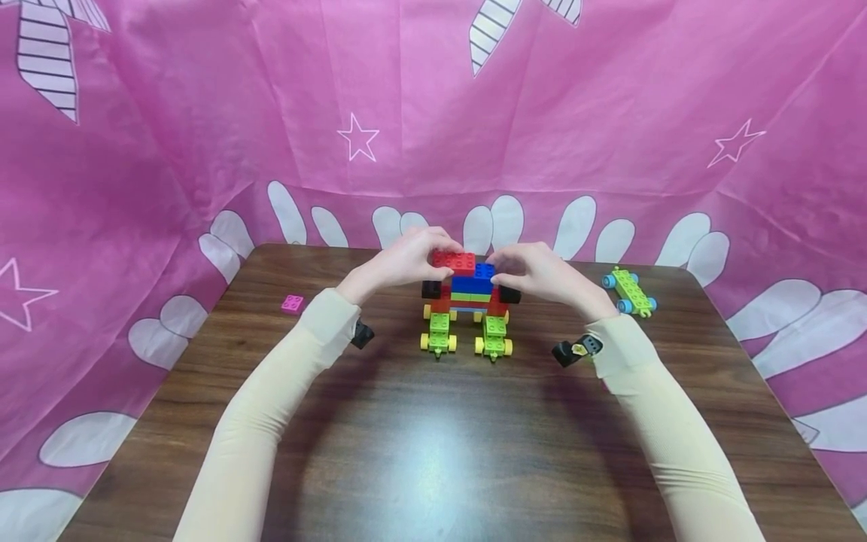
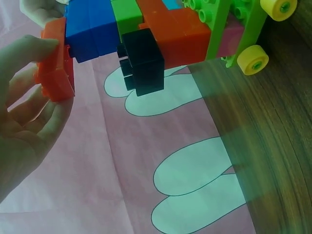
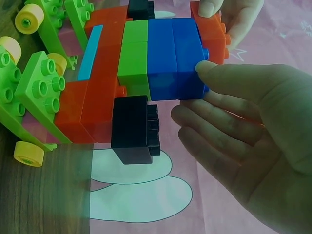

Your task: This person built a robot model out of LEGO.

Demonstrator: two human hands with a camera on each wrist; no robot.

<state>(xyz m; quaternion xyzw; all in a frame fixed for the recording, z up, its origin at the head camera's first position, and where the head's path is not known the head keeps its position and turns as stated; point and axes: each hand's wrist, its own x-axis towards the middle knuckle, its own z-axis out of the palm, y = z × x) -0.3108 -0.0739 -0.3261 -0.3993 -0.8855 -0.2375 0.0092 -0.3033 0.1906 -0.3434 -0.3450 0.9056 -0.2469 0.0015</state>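
Observation:
Near the table's far edge stands a toy-brick figure with blue bricks (image 1: 472, 286), a green layer (image 3: 134, 58), red bricks (image 3: 105, 87) and a black brick (image 2: 141, 61) on each side. Its legs rest on green wheeled bases (image 1: 494, 331) with yellow wheels. With thumb and fingers, my left hand (image 1: 409, 257) grips a red brick (image 2: 56, 61) at the figure's top. That brick covers one side of the blue top and sticks out past it. From the other side, my right hand (image 1: 542, 272) pinches the upper blue brick, thumb on its near face, fingers behind.
A small pink brick (image 1: 293, 302) lies on the wooden table (image 1: 420, 436) at the left. At the far right sits a spare green wheeled base (image 1: 633, 293) with blue wheels. Pink printed cloth (image 1: 433, 113) hangs behind the table and along its sides.

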